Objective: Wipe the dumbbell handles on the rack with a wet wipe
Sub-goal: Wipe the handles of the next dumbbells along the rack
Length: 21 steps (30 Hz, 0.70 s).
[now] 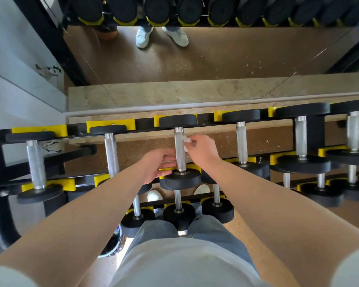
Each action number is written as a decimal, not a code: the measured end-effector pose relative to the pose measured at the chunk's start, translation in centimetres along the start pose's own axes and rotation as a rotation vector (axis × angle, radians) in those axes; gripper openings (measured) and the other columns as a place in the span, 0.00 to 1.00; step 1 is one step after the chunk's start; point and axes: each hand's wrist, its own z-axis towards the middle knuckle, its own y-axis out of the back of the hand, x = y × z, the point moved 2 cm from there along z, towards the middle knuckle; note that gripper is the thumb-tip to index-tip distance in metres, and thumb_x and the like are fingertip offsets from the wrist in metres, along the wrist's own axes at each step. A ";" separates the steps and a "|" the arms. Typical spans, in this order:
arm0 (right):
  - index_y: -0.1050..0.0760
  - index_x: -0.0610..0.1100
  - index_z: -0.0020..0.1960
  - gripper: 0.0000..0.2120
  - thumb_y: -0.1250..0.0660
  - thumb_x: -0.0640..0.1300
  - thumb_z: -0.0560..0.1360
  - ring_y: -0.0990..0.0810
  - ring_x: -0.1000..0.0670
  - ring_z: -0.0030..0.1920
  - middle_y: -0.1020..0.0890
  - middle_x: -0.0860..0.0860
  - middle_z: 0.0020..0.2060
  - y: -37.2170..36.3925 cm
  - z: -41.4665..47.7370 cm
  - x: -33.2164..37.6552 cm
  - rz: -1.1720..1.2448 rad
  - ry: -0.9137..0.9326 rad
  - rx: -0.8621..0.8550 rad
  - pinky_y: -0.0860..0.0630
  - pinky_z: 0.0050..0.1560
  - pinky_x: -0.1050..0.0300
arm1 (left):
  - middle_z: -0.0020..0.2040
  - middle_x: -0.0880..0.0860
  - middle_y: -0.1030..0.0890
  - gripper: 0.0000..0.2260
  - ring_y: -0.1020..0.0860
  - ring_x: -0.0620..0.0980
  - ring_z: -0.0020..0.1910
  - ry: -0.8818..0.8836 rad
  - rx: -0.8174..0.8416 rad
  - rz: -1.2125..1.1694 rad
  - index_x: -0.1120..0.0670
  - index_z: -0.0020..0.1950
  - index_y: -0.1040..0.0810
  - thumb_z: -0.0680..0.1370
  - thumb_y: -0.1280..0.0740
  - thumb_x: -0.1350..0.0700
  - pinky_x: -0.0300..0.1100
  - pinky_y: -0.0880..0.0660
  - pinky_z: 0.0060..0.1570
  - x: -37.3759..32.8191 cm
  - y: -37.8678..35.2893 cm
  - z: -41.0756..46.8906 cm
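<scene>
right hand (pixel 201 151) pinches wet wipe (pixel 187 141) against middle top-row dumbbell handle (pixel 179 137), left hand (pixel 155 165) cupped at its near end, grip unclear; best wrap wipe round the knurling, stroke full length

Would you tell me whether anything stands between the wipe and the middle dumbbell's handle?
Nothing visible: the right hand pinches the wipe against the handle, and the left hand sits lower down, beside it.

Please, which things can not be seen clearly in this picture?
1. Head view: the wet wipe is mostly covered by the right hand.
2. Head view: the handle seems to hide the fingertips of the left hand; grip unclear.
3. Head view: the frame's right edge cuts off the rack.
</scene>
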 end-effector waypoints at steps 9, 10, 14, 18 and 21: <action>0.18 0.44 0.53 0.06 0.33 0.41 0.80 0.19 0.49 0.44 0.18 0.49 0.45 -1.5 0.9 -1.7 0.051 -0.250 0.179 0.20 0.44 0.55 | 0.56 0.53 0.14 0.12 0.17 0.51 0.56 0.007 -0.014 0.009 0.53 0.66 0.21 0.85 0.39 0.54 0.45 0.21 0.50 0.2 -0.3 0.3; 0.18 0.44 0.57 0.07 0.32 0.41 0.80 0.19 0.48 0.44 0.17 0.48 0.46 -1.3 1.6 -1.1 0.284 -0.312 0.102 0.20 0.45 0.54 | 0.55 0.53 0.14 0.12 0.17 0.51 0.56 0.005 -0.013 0.006 0.53 0.65 0.21 0.84 0.39 0.54 0.45 0.21 0.51 0.3 -0.2 0.3; 0.22 0.41 0.66 0.13 0.35 0.41 0.83 0.19 0.51 0.46 0.18 0.48 0.51 -0.5 3.8 0.5 0.595 -0.304 0.065 0.18 0.45 0.56 | 0.55 0.53 0.14 0.12 0.17 0.51 0.57 0.001 -0.015 -0.002 0.52 0.64 0.20 0.84 0.39 0.54 0.46 0.21 0.51 0.0 0.0 0.5; 0.21 0.39 0.61 0.09 0.36 0.37 0.82 0.19 0.47 0.49 0.18 0.43 0.51 -0.8 2.1 -0.8 0.045 -0.205 0.373 0.18 0.54 0.51 | 0.55 0.52 0.13 0.12 0.16 0.51 0.56 -0.012 -0.006 -0.008 0.52 0.64 0.20 0.84 0.38 0.54 0.46 0.21 0.50 -0.3 -0.1 0.7; 0.21 0.37 0.50 0.07 0.37 0.37 0.82 0.22 0.48 0.42 0.21 0.44 0.43 -1.4 0.8 -1.7 -0.252 -0.137 0.544 0.22 0.44 0.54 | 0.54 0.51 0.13 0.11 0.16 0.50 0.56 -0.034 -0.023 0.040 0.51 0.64 0.21 0.83 0.35 0.52 0.45 0.21 0.48 -0.2 -0.5 1.0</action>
